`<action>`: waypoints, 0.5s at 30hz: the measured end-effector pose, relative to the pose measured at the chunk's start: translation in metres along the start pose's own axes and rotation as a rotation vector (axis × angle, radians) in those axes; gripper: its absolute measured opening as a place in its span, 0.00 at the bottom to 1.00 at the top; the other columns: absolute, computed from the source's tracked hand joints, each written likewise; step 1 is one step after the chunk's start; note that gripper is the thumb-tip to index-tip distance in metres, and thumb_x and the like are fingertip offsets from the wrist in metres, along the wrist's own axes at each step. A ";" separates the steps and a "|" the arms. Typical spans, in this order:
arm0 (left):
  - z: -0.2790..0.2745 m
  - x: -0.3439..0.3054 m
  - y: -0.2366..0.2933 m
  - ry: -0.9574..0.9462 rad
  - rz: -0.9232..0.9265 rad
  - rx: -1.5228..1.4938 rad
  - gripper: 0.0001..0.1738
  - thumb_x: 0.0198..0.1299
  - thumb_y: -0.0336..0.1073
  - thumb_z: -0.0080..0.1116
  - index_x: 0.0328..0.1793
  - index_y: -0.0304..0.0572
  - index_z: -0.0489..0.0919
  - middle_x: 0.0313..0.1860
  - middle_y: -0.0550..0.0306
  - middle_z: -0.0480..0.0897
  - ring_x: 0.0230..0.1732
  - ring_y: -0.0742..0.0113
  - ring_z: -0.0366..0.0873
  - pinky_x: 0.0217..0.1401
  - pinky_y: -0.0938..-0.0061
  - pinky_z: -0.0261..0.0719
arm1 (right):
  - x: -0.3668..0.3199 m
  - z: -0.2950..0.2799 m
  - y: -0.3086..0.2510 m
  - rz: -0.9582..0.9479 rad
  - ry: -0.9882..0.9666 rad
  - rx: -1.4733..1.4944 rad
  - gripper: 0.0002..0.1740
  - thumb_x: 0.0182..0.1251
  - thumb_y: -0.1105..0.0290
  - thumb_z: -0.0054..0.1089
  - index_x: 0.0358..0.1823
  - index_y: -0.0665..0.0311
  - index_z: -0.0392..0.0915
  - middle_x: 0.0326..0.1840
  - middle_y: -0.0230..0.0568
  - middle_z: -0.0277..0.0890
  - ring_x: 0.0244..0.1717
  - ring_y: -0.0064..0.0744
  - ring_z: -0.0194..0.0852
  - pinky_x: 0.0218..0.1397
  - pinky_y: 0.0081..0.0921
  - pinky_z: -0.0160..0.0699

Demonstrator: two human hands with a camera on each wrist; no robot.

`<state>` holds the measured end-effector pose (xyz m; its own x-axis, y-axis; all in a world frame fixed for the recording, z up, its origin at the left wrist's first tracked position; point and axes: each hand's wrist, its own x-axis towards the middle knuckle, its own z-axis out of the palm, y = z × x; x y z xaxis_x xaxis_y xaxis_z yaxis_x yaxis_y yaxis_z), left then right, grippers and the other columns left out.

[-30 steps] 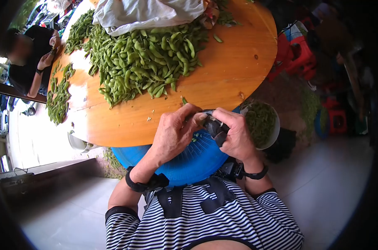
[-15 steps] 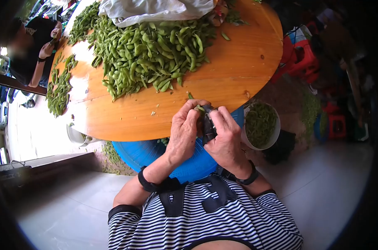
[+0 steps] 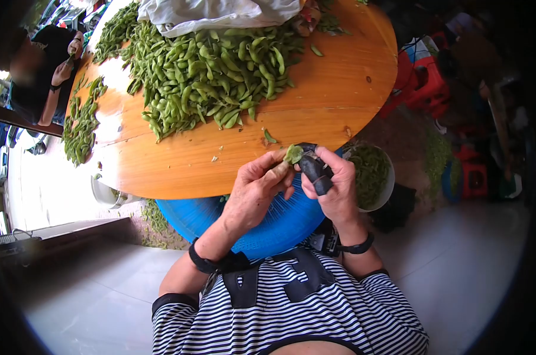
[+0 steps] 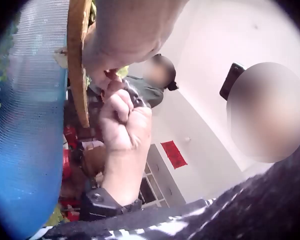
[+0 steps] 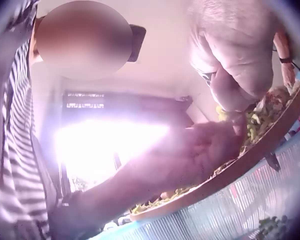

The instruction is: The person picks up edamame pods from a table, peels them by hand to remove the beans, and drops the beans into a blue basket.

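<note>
Green pod (image 3: pixel 293 154), centre frame near the surface's (image 3: pixel 179 168) edge, shows broader than half a second ago, likely split; left hand's (image 3: pixel 253 188) fingers pinch it, right hand's (image 3: pixel 338 189) curl round black piece (image 3: pixel 315 172).

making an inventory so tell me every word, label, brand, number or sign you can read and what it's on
No text can be read for certain.
Red sheet on the wall: any writing is too small and blurred.
Black shapes on the striped shirt: cannot tell whether they are letters.
</note>
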<state>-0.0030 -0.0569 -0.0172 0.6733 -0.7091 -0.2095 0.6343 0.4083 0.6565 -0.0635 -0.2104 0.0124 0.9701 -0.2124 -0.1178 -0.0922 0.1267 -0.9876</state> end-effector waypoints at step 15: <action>-0.008 -0.022 0.035 -0.239 -0.160 0.954 0.11 0.67 0.28 0.53 0.53 0.35 0.81 0.35 0.52 0.85 0.41 0.69 0.84 0.47 0.73 0.81 | 0.066 -0.118 -0.082 -0.353 0.089 -1.163 0.14 0.45 0.83 0.49 0.38 0.73 0.70 0.34 0.63 0.71 0.41 0.65 0.71 0.41 0.50 0.67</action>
<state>0.0080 -0.0221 0.0046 0.4454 -0.8555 -0.2640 0.0695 -0.2609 0.9629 -0.0186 -0.3492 0.0738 0.9679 -0.1312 0.2146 -0.0170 -0.8853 -0.4647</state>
